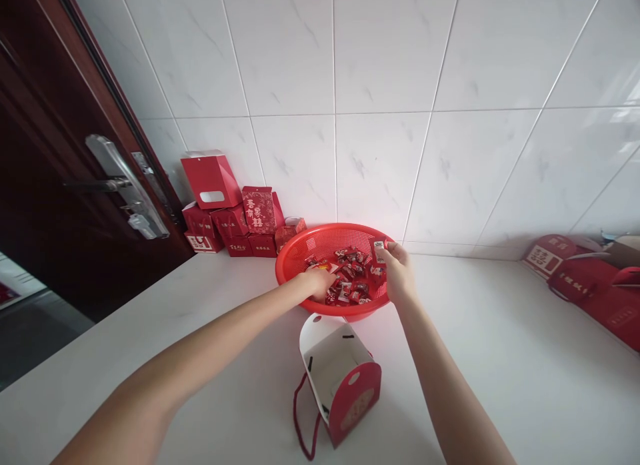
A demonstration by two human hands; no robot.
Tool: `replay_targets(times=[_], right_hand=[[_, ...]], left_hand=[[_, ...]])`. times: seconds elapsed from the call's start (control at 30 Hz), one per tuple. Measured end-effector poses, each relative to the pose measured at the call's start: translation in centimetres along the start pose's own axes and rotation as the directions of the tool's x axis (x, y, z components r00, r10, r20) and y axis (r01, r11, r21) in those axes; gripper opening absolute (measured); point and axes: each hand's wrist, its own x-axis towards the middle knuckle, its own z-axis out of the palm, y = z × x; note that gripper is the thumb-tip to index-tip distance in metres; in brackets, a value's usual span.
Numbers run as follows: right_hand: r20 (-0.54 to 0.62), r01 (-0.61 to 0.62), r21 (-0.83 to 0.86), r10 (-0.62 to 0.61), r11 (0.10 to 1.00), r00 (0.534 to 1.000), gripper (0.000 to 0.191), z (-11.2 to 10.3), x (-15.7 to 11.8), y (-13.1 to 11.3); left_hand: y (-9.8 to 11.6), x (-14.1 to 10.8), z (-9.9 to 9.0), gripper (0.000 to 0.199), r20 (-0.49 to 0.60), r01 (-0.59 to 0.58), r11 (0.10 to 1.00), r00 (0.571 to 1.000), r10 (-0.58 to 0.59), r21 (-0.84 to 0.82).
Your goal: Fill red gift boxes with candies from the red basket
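Observation:
A red plastic basket (287, 258) with mesh sides holds several wrapped candies (356, 272). My left hand (320, 283) reaches down into it among the candies, and its fingertips are partly hidden there. At the basket's right rim, my right hand (399, 268) pinches a small red packet (379, 250) with white lettering panels. Just in front of the basket stands a red gift box (354, 400) with its top open, showing a white inside. A dark red cord handle (299, 422) hangs down on its left side.
Several red boxes (230, 226) are stacked against the tiled wall (383, 165) at the back left. More red boxes (590, 285) lie at the right edge. A dark wooden door (45, 152) with a metal handle stands beyond the white table's (220, 398) left edge.

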Motion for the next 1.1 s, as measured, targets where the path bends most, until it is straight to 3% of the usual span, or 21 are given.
replay_targets(times=[0.17,0.4,0.53,0.87,1.1], right_hand=[[0.0,-0.012,-0.014,0.012,1.0,1.0,0.028,-0.1,-0.1,-0.1],[0.032,-0.012,-0.024,0.013,1.0,0.999,0.029,-0.1,-0.2,0.0],[0.027,-0.01,-0.032,0.011,0.999,1.0,0.031,-0.1,-0.2,0.2],[0.029,0.007,-0.042,-0.006,0.999,1.0,0.033,0.0,-0.1,0.2],[0.027,0.013,-0.033,-0.012,0.999,1.0,0.031,0.1,-0.2,-0.1]], left_hand=[[0.8,0.8,-0.9,0.023,0.001,-0.019,0.998,1.0,0.019,-0.067],[0.1,2.0,-0.7,0.043,-0.237,0.013,0.969,0.969,-0.073,-0.245],[-0.7,2.5,-0.5,0.022,-0.273,0.011,0.944,0.956,-0.106,-0.329],[-0.9,2.2,-0.7,0.018,-0.236,-0.025,0.955,0.971,-0.047,-0.294],[-0.1,1.9,-0.6,0.016,-0.095,-0.072,0.98,0.994,0.055,-0.183]])
